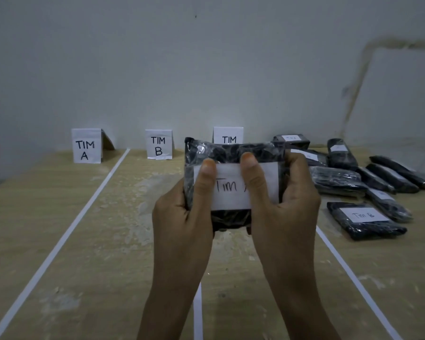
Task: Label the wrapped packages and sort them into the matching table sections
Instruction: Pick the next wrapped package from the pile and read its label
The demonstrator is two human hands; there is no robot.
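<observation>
Both hands gripped one package [231, 150]. Left hand [182, 212] held its left edge, right hand [287, 200] its right edge, fingers curled behind it. Left thumb [206, 177] and right thumb [252, 177] pressed flat on the white label [231, 192] across its front.

Package: black, in clear shiny wrap, held up off the table [108, 217] with its face turned to the camera. Label read "Tim"; the letter after it was covered by the right thumb.

Three folded paper signs stood along the back edge against the wall [206, 57]. Sign A [86, 146] read "TIM A", sign B [158, 144] read "TIM B". Third sign [228, 136] showed "TIM" only; the package hid its lower half.

White tape marked the wooden top into lanes. Left tape [66, 231] ran between signs A and B. Middle tape [198, 315] showed below the wrists. Right tape [353, 278] ran out from behind the right hand.

Pile [339, 177] of like black packages lay at the back right, beyond the right tape, some overlapping. Several carried white labels, too blurred to read. Nearest packet [363, 220] lay flat just in front of the pile, its label reading "Tim B".
</observation>
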